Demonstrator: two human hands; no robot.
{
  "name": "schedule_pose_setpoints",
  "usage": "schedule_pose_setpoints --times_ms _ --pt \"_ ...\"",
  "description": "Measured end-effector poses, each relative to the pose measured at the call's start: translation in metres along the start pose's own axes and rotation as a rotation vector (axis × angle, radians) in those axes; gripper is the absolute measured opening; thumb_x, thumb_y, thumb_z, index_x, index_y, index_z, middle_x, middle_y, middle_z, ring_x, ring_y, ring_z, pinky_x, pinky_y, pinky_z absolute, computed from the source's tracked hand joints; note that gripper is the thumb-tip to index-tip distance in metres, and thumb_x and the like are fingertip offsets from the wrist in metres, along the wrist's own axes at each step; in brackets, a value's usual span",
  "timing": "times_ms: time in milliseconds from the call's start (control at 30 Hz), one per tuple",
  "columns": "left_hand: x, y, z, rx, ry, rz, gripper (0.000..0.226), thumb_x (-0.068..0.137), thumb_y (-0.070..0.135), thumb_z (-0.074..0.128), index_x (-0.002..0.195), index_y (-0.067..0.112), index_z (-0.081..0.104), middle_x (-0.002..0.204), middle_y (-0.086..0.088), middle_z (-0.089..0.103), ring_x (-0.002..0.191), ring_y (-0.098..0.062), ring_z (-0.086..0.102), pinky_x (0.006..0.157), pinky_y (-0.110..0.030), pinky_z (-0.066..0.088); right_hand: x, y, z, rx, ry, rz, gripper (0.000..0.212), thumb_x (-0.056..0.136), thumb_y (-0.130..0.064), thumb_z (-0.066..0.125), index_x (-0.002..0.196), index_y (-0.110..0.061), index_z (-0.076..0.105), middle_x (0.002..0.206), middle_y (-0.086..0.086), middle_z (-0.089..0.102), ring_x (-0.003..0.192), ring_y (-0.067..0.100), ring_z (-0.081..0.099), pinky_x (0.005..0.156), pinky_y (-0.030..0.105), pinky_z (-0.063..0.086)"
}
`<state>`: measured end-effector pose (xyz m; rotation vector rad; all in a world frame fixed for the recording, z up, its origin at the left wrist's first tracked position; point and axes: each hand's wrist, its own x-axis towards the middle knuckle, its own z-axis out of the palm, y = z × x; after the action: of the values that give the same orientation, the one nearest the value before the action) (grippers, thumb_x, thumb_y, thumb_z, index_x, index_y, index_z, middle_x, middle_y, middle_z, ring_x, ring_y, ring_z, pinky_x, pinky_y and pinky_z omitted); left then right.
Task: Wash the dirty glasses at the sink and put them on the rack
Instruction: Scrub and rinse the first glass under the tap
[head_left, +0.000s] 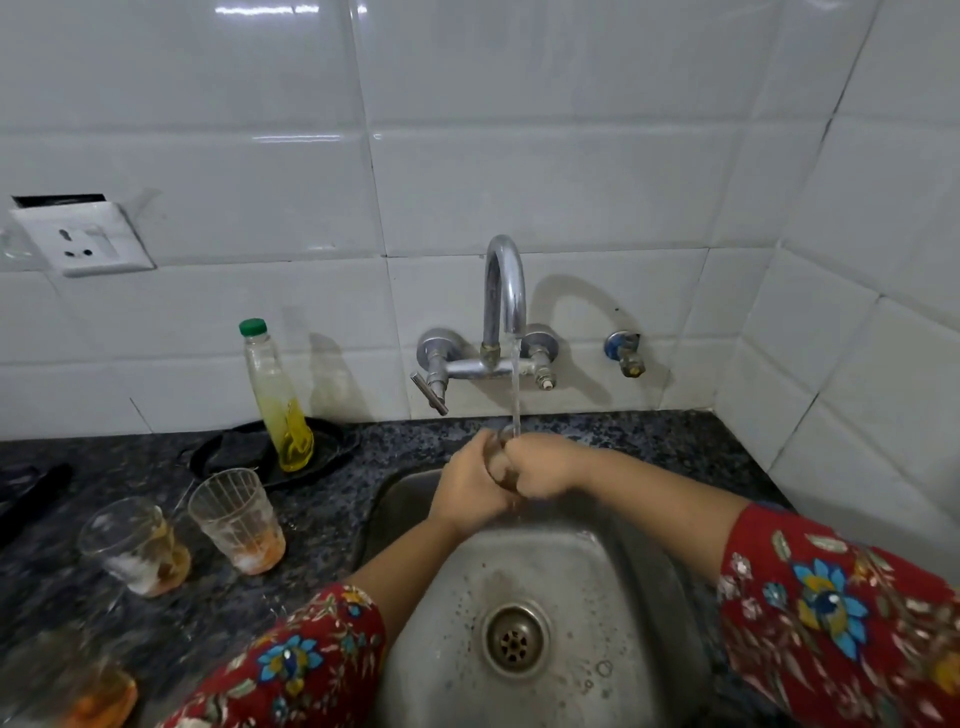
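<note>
view: head, wide-angle; aim: forward and down over steel sink (582, 566); facing: tap (505, 283), white tiled wall (519, 130); range: close

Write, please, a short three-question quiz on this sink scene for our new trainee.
1. True or false: water is running from the tap.
2. The green-capped bottle of yellow liquid stands on: A) the black tray; B) a folded towel; C) an upturned bowl.
3. Fill in: the glass under the stream is gripped by ___ hand(s).
Key: 1 true; 2 A; 3 both, the left hand and the right hand.
</note>
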<state>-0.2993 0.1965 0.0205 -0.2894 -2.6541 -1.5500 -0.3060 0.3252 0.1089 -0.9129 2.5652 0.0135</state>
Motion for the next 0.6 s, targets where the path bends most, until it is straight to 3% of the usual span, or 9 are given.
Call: schedule_pose_setpoints --times_ms 67,133,200,300,400,500,600 --pt "0.005 -0.006 -0.004 -0.125 -0.046 0.028 0.065 0.048 0.014 0.088 0.106 0.022 0.06 0.103 0.001 0.071 0.097 -0.018 0.068 0.086 -0.033 0.054 0.0 0.007 0.002 -0.255 0.107 -0.113 0.012 0.08 -0.007 0.061 0.09 -0.011 0.067 0.082 0.001 0.059 0.083 0.021 0.058 0.08 0.04 0.051" --pt "0.01 -0.006 -0.014 -0.132 -0.122 0.068 0.067 0.051 0.005 0.089 0.112 0.016 0.063 0.108 0.0 0.071 0.101 -0.012 0.068 0.09 -0.028 0.052 0.0 0.016 0.009 -0.488 0.236 -0.202 0.016 0.081 -0.006 0.062 0.093 -0.009 0.07 0.094 0.006 0.067 0.093 0.024 0.062 0.087 0.039 0.051" --pt "0.009 0.002 -0.019 -0.105 -0.171 0.057 0.063 0.053 -0.001 0.085 0.11 0.014 0.063 0.102 0.002 0.071 0.093 -0.006 0.069 0.083 -0.023 0.053 -0.003 0.016 0.012 -0.382 0.279 -0.207 0.017 0.08 -0.002 0.058 0.09 -0.007 0.07 0.095 0.01 0.068 0.092 0.024 0.061 0.086 0.037 0.05" --pt "0.0 0.015 -0.009 0.086 -0.059 0.036 0.052 0.054 0.02 0.082 0.099 0.027 0.056 0.09 0.006 0.069 0.082 -0.015 0.067 0.071 -0.031 0.054 -0.001 0.003 0.014 0.254 0.194 -0.046 0.023 0.074 0.005 0.049 0.064 -0.013 0.06 0.069 0.008 0.058 0.07 0.023 0.053 0.066 0.034 0.043" --pt "-0.006 0.025 -0.003 0.398 0.076 0.086 0.057 0.065 0.034 0.073 0.116 0.027 0.049 0.102 0.002 0.066 0.089 -0.022 0.064 0.067 -0.029 0.042 0.003 -0.006 0.016 1.163 0.339 0.294 0.032 0.074 0.012 0.042 0.058 -0.012 0.057 0.059 0.007 0.052 0.058 0.02 0.05 0.053 0.027 0.038" --pt "-0.01 0.036 -0.012 0.82 -0.059 0.187 0.073 0.072 0.04 0.071 0.135 0.025 0.038 0.118 -0.002 0.059 0.102 -0.027 0.062 0.077 -0.035 0.045 0.001 -0.004 0.028 1.521 0.349 0.461 0.033 0.073 0.016 0.037 0.077 -0.005 0.062 0.073 0.01 0.06 0.067 0.02 0.058 0.057 0.025 0.045" --pt "-0.014 0.044 -0.019 1.117 -0.286 0.122 0.077 0.07 0.038 0.077 0.136 0.027 0.038 0.121 -0.004 0.059 0.107 -0.028 0.061 0.083 -0.038 0.047 -0.001 -0.011 0.05 1.779 0.258 0.474 0.035 0.075 0.013 0.033 0.086 -0.007 0.06 0.08 0.008 0.067 0.074 0.019 0.06 0.068 0.027 0.045"
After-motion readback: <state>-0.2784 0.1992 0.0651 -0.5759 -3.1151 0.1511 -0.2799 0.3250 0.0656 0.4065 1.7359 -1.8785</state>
